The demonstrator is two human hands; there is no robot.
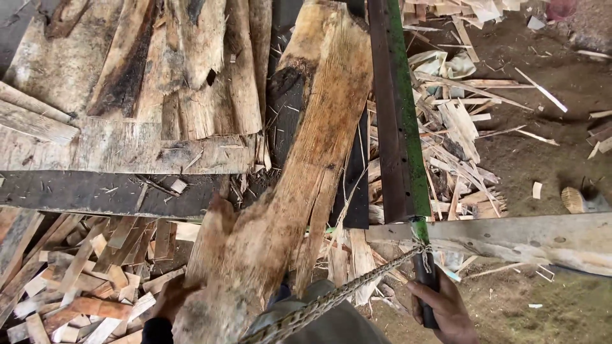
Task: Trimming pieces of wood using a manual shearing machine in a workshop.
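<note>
Two bare hands work at a wood-splitting spot, seen from above. The left hand (171, 298), low in the view, is closed against the near end of a long rough plank (299, 172), fingers gripping its ragged edge. The plank runs from the bottom centre up and away, pale and splintery with a dark charred patch near its far end. The right hand (445, 307), at the lower right, is clamped around the dark handle of a long hinged blade (400, 114), a heavy steel bar with a green-painted edge that lies just beside the plank's right side. A braided rope (344, 293) is tied around the handle just above the fist and slants down to the left. Flat boards (127, 89) lie stacked at the upper left, split kindling sticks (83, 280) are heaped at the lower left, and wood scraps (459, 134) litter the dirt floor (548, 146) on the right.
</note>
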